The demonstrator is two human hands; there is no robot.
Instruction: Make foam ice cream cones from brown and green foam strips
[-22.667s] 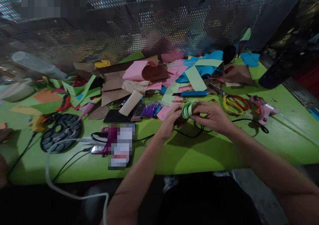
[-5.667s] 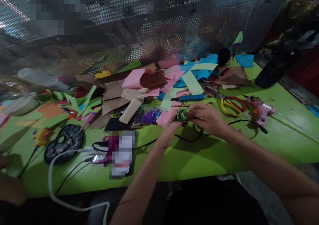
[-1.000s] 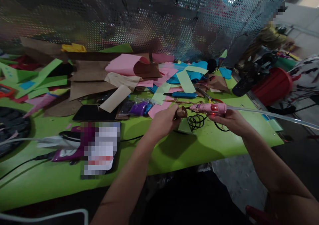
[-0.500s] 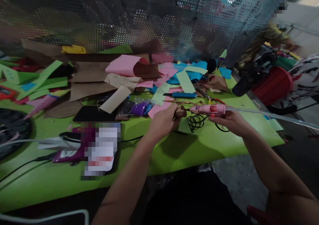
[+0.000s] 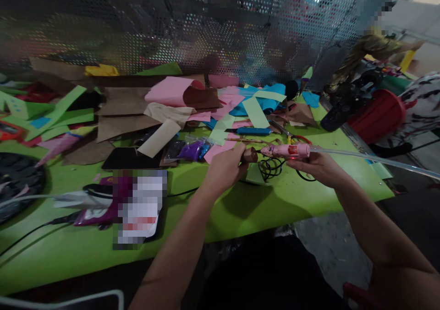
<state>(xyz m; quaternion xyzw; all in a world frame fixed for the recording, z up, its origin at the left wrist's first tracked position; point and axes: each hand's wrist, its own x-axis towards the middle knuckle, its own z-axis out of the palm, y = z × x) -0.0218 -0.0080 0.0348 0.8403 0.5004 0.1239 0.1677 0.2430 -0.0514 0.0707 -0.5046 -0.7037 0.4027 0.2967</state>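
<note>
My left hand (image 5: 225,165) is closed around a small brown roll (image 5: 250,155), its round end facing right. In my right hand (image 5: 318,165) is a pink hot glue gun (image 5: 287,150), fingers wrapped round its underside, with a small red light glowing on it. A long clear glue stick (image 5: 364,158) runs out of its back to the right. The gun's dark nozzle points left and is right at the roll's end; whether they touch I cannot tell. Below the gun lies a coiled black cord (image 5: 271,167). Scissors (image 5: 299,139) and a blue utility knife (image 5: 253,131) lie just behind.
Pink, green, blue and brown sheets (image 5: 123,100) pile along the perforated metal screen (image 5: 172,35). A dark phone (image 5: 122,158), a purple bag (image 5: 192,150) and a black round tray (image 5: 20,186) sit on the green table (image 5: 192,223). Another person (image 5: 374,53) works beyond a red bucket (image 5: 381,117).
Both hands, the brown roll and the glue gun stay almost in place. The other person's arm at the far right has shifted, with a yellow strip now showing by the hand.
</note>
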